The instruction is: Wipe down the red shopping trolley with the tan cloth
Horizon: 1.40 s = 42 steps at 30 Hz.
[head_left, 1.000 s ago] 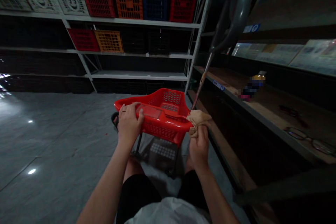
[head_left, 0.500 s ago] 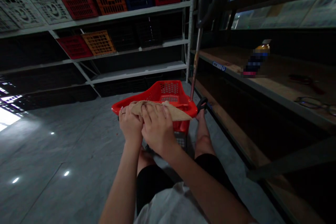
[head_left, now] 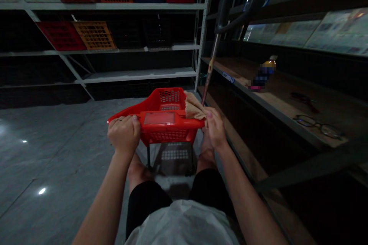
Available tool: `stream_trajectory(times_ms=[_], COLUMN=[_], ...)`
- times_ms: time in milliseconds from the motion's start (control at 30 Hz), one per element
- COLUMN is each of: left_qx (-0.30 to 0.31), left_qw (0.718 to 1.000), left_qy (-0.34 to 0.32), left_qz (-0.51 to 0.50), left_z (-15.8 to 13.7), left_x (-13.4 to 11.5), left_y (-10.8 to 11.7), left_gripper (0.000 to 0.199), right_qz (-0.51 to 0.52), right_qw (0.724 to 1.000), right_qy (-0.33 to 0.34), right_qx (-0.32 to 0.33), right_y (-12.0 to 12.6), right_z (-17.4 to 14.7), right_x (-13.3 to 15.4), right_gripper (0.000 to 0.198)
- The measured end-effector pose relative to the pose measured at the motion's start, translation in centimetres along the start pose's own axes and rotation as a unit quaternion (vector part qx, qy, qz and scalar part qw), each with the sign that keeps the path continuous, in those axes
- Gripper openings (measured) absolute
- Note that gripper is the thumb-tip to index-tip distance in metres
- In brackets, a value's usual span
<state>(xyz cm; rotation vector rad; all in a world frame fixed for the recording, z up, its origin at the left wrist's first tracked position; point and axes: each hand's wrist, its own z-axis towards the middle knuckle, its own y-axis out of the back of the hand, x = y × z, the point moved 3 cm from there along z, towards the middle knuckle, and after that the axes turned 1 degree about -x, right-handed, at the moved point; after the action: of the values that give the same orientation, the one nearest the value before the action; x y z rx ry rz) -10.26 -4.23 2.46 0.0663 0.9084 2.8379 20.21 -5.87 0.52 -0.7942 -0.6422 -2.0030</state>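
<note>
A small red plastic shopping cart (head_left: 159,128) stands right in front of me, between my legs. My left hand (head_left: 124,133) is closed around the left end of its handle, thumb on top. At the handle's right end, my right hand (head_left: 215,128) is closed on a tan cloth (head_left: 194,107). The cloth drapes over the right side of the handle and the basket rim. Between my hands, the flat panel (head_left: 159,118) on the handle shows uncovered. The fingers of my right hand are partly hidden under the cloth and handle.
On my right, a wooden shelf (head_left: 230,63) holds a bottle (head_left: 263,74), eyeglasses (head_left: 319,126) and a dark red-handled object (head_left: 304,101). A metal pole (head_left: 211,65) rises close behind the cart's right side. Racks with coloured crates (head_left: 94,35) stand ahead. Grey concrete floor (head_left: 57,168) lies to the left.
My hands were together on the cloth over the handle; now they are apart. My left hand moved left onto the handle, and my right hand drew the cloth right. The view turned slightly.
</note>
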Motion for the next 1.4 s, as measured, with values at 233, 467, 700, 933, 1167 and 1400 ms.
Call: stream_trajectory(times_ms=[233,467,700,933,1167,1400], left_qx=[0.015,0.026,0.162,0.141,0.092,0.102], left_qw=[0.999,0.998,0.985,0.983,0.993,0.993], left_qy=[0.002,0.050,-0.048,-0.110,-0.077,-0.053], left_qz=[0.047,0.035,0.017,-0.034,-0.002,0.007], left_z=[-0.5,-1.0,0.4,0.6,0.9,1.9], left_x=[-4.1,-6.4,-3.6,-0.4,-4.0,-9.0], left_y=[1.2,1.3,1.8,1.0,0.0,0.6], left_gripper=[0.042,0.044,0.055,0.044,0.038,0.042], right_qz=[0.265,-0.184,-0.208,-0.253,-0.324,-0.230], right_qw=[0.925,0.981,0.944,0.947,0.936,0.950], right_qy=[-0.241,0.047,0.189,0.173,0.137,0.177], right_qx=[-0.126,-0.036,0.170,0.096,0.033,0.119], right_y=[0.2,-2.7,-9.4,-3.8,-2.4,-7.1], right_z=[4.3,-0.3,-2.2,0.1,4.3,1.7], right_x=[-6.2,1.6,8.9,2.6,-2.2,1.5], right_gripper=[0.042,0.025,0.034,0.036,0.046,0.038])
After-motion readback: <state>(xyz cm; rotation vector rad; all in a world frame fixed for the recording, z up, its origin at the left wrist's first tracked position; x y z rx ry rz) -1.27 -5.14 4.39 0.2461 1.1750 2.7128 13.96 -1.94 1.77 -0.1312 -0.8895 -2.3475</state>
